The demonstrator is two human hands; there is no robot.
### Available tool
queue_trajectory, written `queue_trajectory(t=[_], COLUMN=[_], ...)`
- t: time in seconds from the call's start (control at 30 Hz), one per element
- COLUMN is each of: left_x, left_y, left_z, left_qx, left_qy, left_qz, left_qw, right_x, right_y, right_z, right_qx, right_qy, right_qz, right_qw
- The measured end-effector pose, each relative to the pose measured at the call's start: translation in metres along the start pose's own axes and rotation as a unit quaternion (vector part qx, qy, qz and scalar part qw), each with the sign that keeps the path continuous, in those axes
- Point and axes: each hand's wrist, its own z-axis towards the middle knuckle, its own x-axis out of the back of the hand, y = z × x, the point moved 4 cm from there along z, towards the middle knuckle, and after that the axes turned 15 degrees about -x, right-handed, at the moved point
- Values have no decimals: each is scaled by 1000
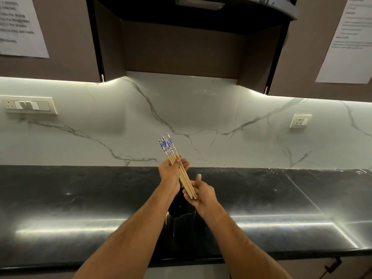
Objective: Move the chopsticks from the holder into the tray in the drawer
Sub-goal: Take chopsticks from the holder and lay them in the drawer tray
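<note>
Both hands, left hand (170, 171) and right hand (201, 193), hold blue-patterned chopsticks (177, 164); paper notices' (20, 25) writing unreadable.

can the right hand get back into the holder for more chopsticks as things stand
Probably not yet: the right hand is cupped round the tips of the chopsticks that the left hand grips, directly above the holder.

- A long, dark, glossy counter (80, 208) runs the full width of the view, meeting the white veined wall at the back.
- Bright strips of light reflect along its front edge.
- A dark holder (182, 220) stands on it near the front — partly hidden behind two forearms.
</note>
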Motion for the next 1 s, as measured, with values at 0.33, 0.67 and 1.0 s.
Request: queue_trajectory(t=[0.33, 0.67, 1.0], left_x=[-13, -3, 11], left_y=[1, 5, -11], left_z=[-12, -14, -36], left_qx=[-19, -41, -20], left_qy=[-87, -137, -290], left_qz=[31, 108, 174], left_qw=[996, 984, 941], right_x=[-19, -3, -34], right_y=[3, -7, -98], right_z=[1, 6, -34], right_qx=[-106, 48, 243], right_qy=[-120, 76, 24], right_qz=[246, -79, -228], right_qw=[956, 993, 943])
